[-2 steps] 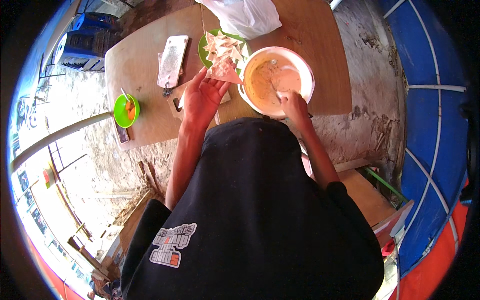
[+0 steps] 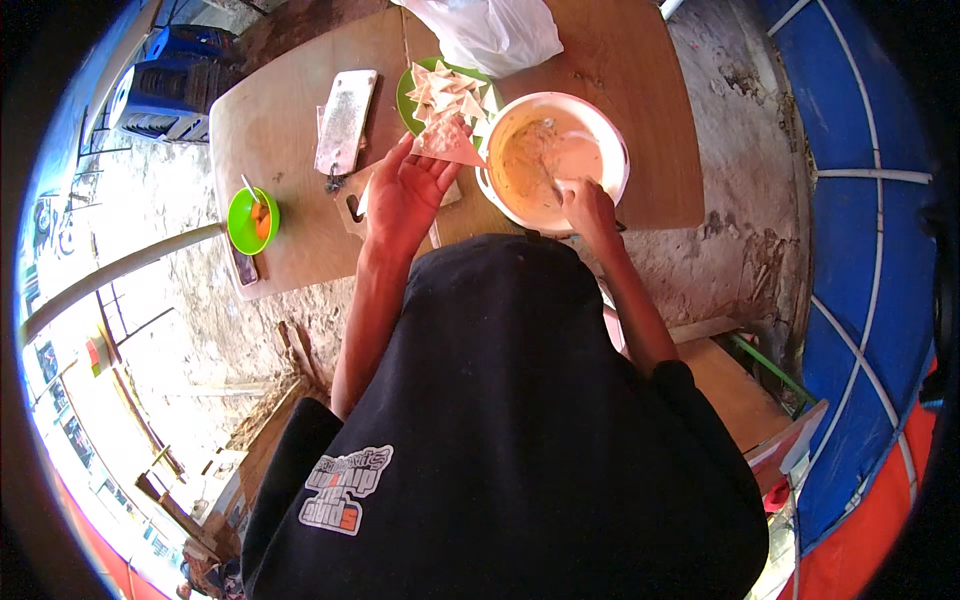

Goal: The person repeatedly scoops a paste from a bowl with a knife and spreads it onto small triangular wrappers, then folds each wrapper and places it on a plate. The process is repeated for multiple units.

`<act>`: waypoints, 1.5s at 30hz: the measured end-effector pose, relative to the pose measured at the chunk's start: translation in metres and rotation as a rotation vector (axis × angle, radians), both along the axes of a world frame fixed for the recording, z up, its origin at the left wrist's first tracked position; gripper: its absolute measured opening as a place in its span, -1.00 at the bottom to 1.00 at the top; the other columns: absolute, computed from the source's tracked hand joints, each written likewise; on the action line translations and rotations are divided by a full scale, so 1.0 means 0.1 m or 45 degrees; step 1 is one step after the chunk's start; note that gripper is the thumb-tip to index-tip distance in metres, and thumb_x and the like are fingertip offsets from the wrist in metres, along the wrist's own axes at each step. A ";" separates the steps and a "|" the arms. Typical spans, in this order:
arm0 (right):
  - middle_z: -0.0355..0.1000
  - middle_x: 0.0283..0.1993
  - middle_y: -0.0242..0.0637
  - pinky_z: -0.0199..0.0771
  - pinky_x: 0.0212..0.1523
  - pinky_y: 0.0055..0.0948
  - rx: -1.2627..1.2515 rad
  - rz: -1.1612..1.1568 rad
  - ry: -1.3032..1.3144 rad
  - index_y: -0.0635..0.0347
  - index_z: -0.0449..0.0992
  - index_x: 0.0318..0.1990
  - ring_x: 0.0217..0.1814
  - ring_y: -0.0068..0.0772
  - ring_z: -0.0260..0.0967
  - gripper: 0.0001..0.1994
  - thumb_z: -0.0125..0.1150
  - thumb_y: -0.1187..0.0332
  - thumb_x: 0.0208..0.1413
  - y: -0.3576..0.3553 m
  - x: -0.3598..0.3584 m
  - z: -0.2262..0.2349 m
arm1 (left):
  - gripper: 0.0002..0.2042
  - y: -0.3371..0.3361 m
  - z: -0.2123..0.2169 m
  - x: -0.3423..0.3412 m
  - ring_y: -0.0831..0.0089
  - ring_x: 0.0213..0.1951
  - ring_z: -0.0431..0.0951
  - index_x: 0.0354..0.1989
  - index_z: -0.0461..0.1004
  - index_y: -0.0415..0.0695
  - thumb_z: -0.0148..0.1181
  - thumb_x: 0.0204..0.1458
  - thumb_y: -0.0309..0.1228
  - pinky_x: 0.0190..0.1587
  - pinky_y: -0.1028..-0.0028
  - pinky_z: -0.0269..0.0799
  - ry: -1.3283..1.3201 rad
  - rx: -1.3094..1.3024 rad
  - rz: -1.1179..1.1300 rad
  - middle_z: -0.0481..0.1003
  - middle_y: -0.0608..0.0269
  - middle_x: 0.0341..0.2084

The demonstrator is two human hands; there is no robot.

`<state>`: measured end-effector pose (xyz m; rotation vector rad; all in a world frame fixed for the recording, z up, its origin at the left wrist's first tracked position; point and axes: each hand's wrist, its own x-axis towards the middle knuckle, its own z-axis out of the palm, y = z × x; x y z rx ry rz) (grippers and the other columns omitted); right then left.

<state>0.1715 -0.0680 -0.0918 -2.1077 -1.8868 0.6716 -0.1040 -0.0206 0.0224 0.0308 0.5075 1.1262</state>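
My left hand (image 2: 406, 194) is palm up, with a thin wonton-style wrapper (image 2: 455, 146) resting across its fingers. Some pale filling seems to lie on the wrapper, and one corner points toward the bowl. In my closed right hand (image 2: 590, 208) is a spoon (image 2: 553, 181), its lower end dipping into a large white bowl (image 2: 621, 150). That bowl holds a pale orange-beige mixture (image 2: 525, 165). Just beyond my left fingertips stands a green plate (image 2: 404, 97) heaped with several triangular folded wrappers (image 2: 445, 90).
A white plastic bag (image 2: 500, 35) sits at the table's far side. Left of the plate lies a pale rectangular slab (image 2: 347, 120); a cutting board (image 2: 352, 213) is partly under my left hand. A green bowl (image 2: 235, 238) with orange pieces and a phone (image 2: 245, 267) are near the table's left edge.
My right hand and the spoon have shifted very slightly within the bowl. The left hand keeps its place with the wrapper.
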 end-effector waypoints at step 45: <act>0.34 -0.44 -0.44 0.22 -0.61 -0.70 -0.541 -0.522 1.419 0.43 0.45 0.05 -0.53 -0.73 0.22 -0.66 0.06 0.39 0.18 -0.24 -0.47 -0.08 | -0.58 -0.06 -0.11 -0.35 0.11 0.20 0.35 0.16 0.18 -0.42 -0.10 0.25 -0.33 0.26 0.21 0.26 0.026 -0.082 -0.056 0.32 -0.18 0.14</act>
